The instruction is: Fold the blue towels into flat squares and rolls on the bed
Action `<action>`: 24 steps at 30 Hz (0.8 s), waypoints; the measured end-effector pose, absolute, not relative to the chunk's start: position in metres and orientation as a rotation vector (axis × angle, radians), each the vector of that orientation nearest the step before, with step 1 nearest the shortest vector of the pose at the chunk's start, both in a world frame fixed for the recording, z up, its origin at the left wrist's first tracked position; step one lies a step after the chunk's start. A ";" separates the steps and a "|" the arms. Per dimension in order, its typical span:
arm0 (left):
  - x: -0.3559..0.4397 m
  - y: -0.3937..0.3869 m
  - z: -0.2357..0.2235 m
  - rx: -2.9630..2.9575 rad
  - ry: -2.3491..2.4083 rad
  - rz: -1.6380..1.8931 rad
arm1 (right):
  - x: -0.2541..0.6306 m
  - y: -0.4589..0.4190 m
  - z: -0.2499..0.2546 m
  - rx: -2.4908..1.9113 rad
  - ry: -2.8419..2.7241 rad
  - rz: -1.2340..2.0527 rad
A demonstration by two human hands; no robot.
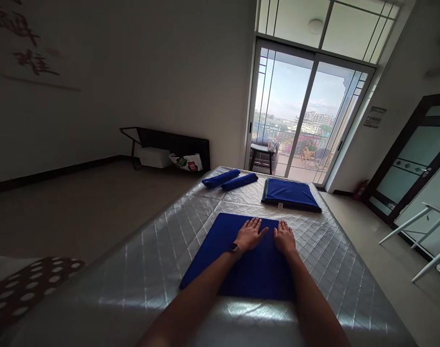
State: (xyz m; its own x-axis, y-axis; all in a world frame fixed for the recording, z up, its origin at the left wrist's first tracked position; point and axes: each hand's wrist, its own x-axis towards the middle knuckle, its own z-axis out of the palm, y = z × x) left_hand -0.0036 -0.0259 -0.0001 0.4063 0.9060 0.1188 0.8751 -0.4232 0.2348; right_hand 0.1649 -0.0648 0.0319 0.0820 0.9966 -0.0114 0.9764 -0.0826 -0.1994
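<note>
A folded blue cloth (209, 260) lies flat on a silvery quilted mattress (148, 270) in front of me. My left hand (249, 234) rests palm down on its far part, fingers stretched out and thumb pointing right; a dark watch (235, 247) is on that wrist. At the cloth's far right edge lies my right hand (285, 237), also flat with fingers extended. Beyond the hands sits a thicker folded stack of blue cloth (290, 193) with a small white tag. Two narrow blue bundles (220, 178), rolled or folded, lie left of that stack.
Glass sliding doors (288, 115) stand past the mattress's far end, with a dark stool (262, 152) near them. A low black rack (173, 144) is along the left wall. White table legs (411, 226) and a dark-framed door (407, 159) are at right. Brown spotted fabric (35, 284) is lower left.
</note>
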 end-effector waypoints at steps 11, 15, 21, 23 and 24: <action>-0.121 -0.017 -0.004 2.292 1.941 0.318 | 0.168 -0.063 0.030 -2.220 -2.021 0.198; -0.115 -0.017 -0.006 2.301 1.941 0.351 | 0.167 -0.065 0.033 -2.225 -2.031 0.165; -0.112 -0.018 -0.001 2.287 1.931 0.317 | 0.163 -0.073 0.042 -2.290 -2.025 0.070; -0.111 -0.018 0.001 2.281 1.925 0.305 | 0.164 -0.078 0.042 -2.294 -2.044 0.046; -0.111 -0.018 0.001 2.278 1.923 0.304 | 0.165 -0.082 0.042 -2.286 -2.052 0.045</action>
State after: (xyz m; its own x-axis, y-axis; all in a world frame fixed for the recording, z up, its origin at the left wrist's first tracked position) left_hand -0.1109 -0.0183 0.0015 0.1599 0.9853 0.0606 0.9559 -0.1698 0.2395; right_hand 0.1646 -0.0816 0.0416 0.1086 0.9938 0.0243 0.9918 -0.1066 -0.0709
